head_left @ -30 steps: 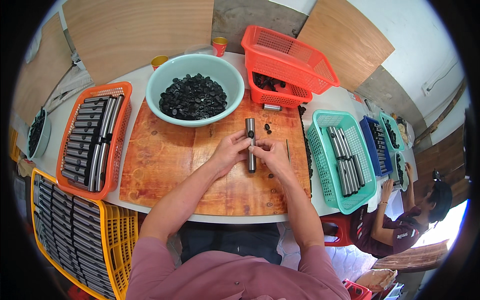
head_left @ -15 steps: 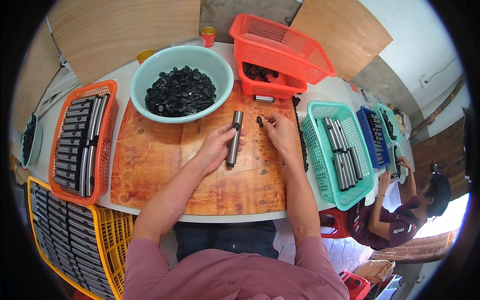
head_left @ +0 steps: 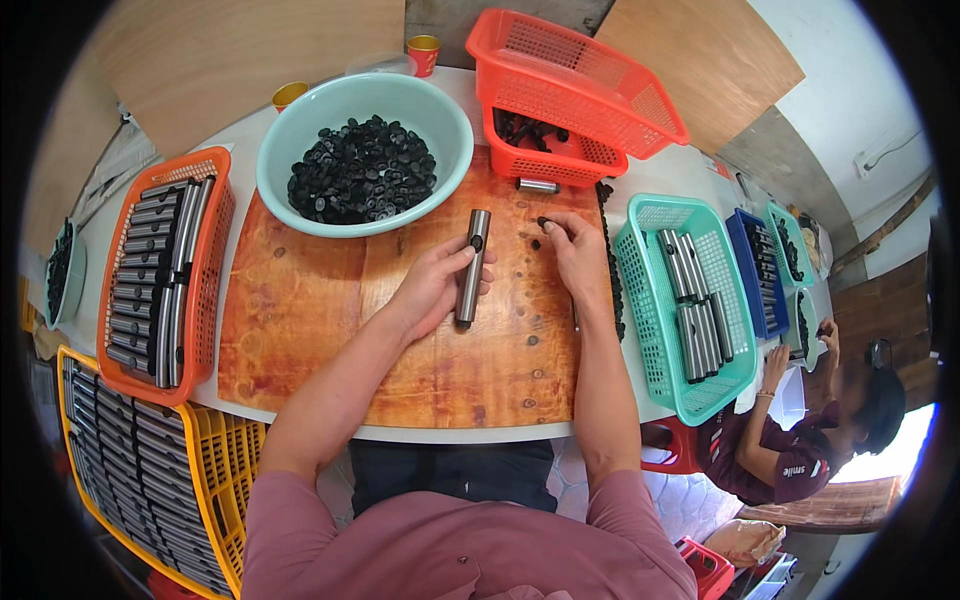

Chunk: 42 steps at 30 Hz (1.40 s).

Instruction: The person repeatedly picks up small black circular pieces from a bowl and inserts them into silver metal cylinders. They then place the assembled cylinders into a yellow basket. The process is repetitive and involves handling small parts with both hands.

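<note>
Metal tube: the grey cylinder (head_left: 472, 280) stands out over the middle of the board, its upper end leaning toward one o'clock; a black button (head_left: 477, 242) sits on its side near that end.
Left hand: the left hand (head_left: 432, 288) comes in from seven o'clock, thumb and fingers clamped round the tube, the thumb tip just below the button.
Right hand: the right hand (head_left: 579, 256) is at three o'clock of the tube, thumb and fingertips together on a small black piece (head_left: 543, 221).
Loose piece: another black bit (head_left: 536, 244) lies on the board just beside those fingertips.
Board: brown wood (head_left: 470, 385), under both hands.
One o'clock: a short tube (head_left: 538, 185), lying before stacked red baskets (head_left: 590, 92).
Between ten and eleven: a pale green bowl (head_left: 447, 190) of black pieces.
Nine o'clock: an orange basket (head_left: 222, 250) of tubes.
Three o'clock: a green basket (head_left: 655, 375), also holding tubes.
Four o'clock: a co-worker (head_left: 790, 455) in a dark shirt.
</note>
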### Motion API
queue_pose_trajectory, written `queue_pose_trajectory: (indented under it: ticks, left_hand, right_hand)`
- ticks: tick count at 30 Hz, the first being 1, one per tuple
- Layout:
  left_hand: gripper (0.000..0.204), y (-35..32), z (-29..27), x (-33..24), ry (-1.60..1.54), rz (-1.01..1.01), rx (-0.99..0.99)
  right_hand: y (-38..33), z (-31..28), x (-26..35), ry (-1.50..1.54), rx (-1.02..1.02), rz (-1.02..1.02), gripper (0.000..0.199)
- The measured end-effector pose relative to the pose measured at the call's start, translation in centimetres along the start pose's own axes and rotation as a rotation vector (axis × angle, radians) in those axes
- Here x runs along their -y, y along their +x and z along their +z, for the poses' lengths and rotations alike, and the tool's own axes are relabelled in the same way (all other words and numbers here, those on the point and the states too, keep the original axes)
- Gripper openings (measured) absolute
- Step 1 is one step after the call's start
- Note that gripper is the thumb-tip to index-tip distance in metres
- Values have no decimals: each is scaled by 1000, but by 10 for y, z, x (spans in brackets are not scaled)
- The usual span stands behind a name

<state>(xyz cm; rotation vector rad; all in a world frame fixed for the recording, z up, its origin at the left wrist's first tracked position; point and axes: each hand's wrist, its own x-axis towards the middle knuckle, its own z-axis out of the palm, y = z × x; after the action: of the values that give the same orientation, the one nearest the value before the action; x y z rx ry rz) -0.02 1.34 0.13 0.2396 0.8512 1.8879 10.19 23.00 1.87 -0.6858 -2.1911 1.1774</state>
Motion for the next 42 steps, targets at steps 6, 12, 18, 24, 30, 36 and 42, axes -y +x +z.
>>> queue_pose_trajectory:
  ticks: [6,12,18,24,30,36,42]
  left_hand:
    - [27,1,-5,0,3,-15,39]
    - [26,0,-1,-1,12,8,9]
    - [27,-4,5,-6,15,24,-21]
    - [29,-2,2,-5,19,14,9]
    - [26,-4,5,-8,56,3,18]
    - [26,-2,7,-6,54,11,-19]
    - [28,-2,8,-6,33,39,-44]
  right_hand:
    - [-13,-18,23,259,213,157,15]
    - [-26,3,27,-105,594,-126,16]
    - [-25,4,21,-181,179,-99,14]
    - [-19,1,5,-488,-12,-296,12]
    - [-16,1,4,-727,-25,-332,7]
    - [-22,-42,17,-993,-360,-281,13]
    - [-34,2,31,-566,-153,-472,7]
